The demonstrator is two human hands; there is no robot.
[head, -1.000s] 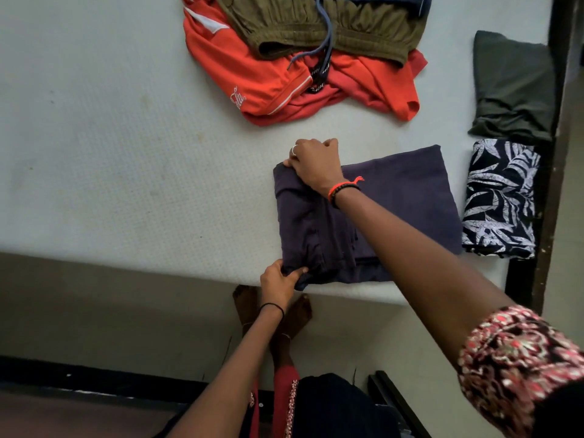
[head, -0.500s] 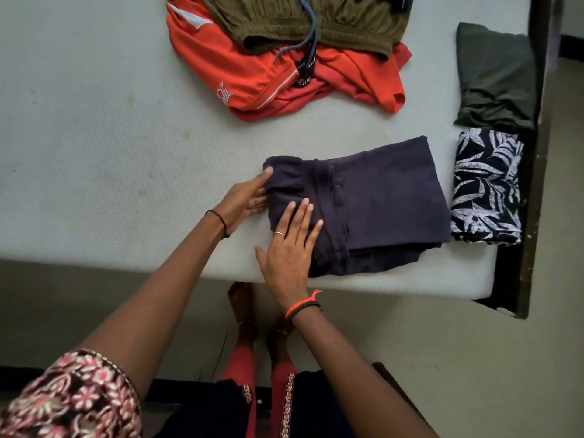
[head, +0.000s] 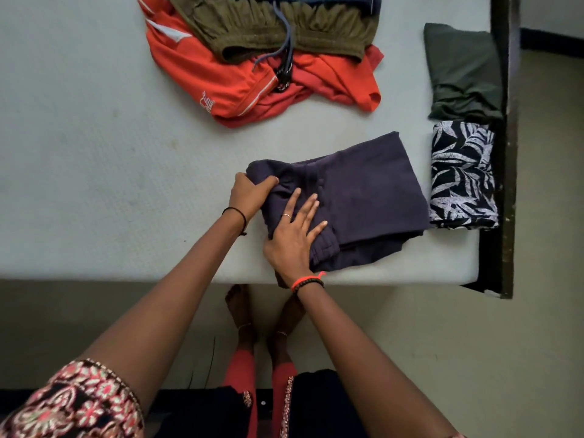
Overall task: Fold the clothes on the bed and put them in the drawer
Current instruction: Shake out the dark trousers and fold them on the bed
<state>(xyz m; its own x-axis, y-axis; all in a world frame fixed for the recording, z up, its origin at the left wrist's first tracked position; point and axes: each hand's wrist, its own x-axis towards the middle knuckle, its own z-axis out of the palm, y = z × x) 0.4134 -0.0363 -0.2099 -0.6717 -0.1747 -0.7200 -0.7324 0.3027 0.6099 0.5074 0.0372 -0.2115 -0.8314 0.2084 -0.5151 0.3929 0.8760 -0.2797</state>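
Purple soft-fabric garment (head: pixel 373 197) lies half-folded at the near edge of the pale mattress (head: pixel 94 184); our left hand (head: pixel 249 197) grips its left end, right hand (head: pixel 292 238) presses flat with fingers spread, and next we probably fold that end rightward.

The garment (head: pixel 363 197) is plain dark purple. The shirt (head: pixel 196 74) is orange-red with white stripes; the shorts (head: pixel 316 33) are olive green with a blue-grey cord (head: pixel 289 42). The folded cloth (head: pixel 461 71) is dark green, the printed cloth (head: pixel 461 175) black with white leaves. The bed (head: pixel 94 153) is pale grey. The sleeve (head: pixel 72 403) shows red flowers on black.
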